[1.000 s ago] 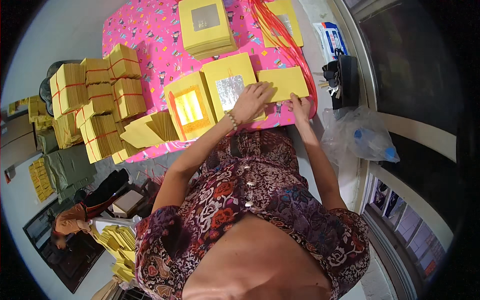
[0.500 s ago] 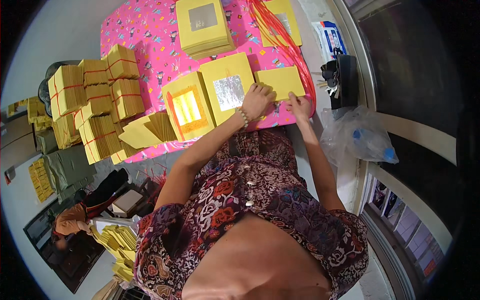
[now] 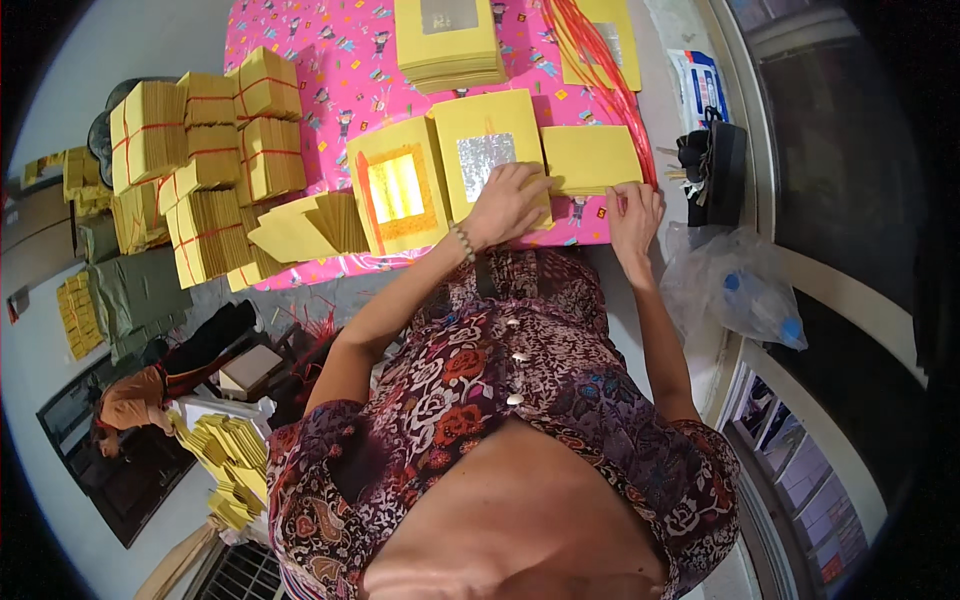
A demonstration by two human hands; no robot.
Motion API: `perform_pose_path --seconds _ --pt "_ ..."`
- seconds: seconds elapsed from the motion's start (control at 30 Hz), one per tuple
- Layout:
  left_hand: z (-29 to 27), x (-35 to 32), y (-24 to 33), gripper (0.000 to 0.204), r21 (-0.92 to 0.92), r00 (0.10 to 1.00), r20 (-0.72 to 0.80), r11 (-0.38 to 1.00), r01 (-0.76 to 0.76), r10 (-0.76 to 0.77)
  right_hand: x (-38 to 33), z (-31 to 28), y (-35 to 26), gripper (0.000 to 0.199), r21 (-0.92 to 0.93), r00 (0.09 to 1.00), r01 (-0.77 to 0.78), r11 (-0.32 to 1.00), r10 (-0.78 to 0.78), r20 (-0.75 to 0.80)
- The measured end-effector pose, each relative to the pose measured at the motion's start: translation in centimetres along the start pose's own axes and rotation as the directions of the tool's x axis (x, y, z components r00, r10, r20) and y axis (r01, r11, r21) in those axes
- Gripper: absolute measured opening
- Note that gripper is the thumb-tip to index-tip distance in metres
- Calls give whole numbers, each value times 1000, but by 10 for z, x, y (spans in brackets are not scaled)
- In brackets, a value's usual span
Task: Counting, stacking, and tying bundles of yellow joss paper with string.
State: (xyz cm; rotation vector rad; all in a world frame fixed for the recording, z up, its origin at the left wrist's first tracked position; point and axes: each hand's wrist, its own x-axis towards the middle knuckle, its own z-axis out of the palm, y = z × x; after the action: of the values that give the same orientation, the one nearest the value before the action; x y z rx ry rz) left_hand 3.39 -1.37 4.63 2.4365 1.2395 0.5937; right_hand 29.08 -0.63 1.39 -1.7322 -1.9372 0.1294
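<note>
My left hand [image 3: 510,203] rests with bent fingers on the near right corner of a yellow paper stack with a silver foil square [image 3: 487,150]. My right hand [image 3: 634,213] presses its fingertips on the near edge of a plain yellow paper stack [image 3: 590,157]. Both hands meet at the seam between these two stacks. A third stack with a gold foil square [image 3: 398,195] lies to the left of my left hand. All lie on a table with a pink patterned cloth [image 3: 330,90].
Tied bundles of yellow paper [image 3: 210,150] crowd the table's left side. Another yellow stack [image 3: 447,40] and red strings [image 3: 600,70] lie at the far side. A black bag [image 3: 715,165] and a clear plastic bag [image 3: 740,295] sit to the right. Loose yellow sheets [image 3: 230,460] lie on the floor.
My left hand has slid slightly right toward the plain stack's edge, and my right hand has stayed at that stack's near edge.
</note>
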Motion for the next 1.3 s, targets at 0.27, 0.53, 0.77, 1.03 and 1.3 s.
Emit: perform_pose_path --seconds 0.27,0.53,0.77,1.03,1.3 --pt "-16 -72 -2 48 -40 963 38 962 270 -269 3 -9 -55 23 364 879 308 879 -409 244" --pt "-4 -83 -19 48 -32 970 42 970 240 -239 8 23 -65 31 374 656 537 756 -653 379" --pt "-10 -84 -25 33 -204 960 46 938 281 -277 24 18 -62 24 500 604 477 723 -683 411" --pt "-5 -86 -25 14 -326 941 -40 895 305 -336 30 19 -60 12 547 607 414 728 -668 430" --pt "-2 -85 -27 12 -334 938 -72 895 296 -338 28 21 -59 12 540 615 407 737 -658 434"
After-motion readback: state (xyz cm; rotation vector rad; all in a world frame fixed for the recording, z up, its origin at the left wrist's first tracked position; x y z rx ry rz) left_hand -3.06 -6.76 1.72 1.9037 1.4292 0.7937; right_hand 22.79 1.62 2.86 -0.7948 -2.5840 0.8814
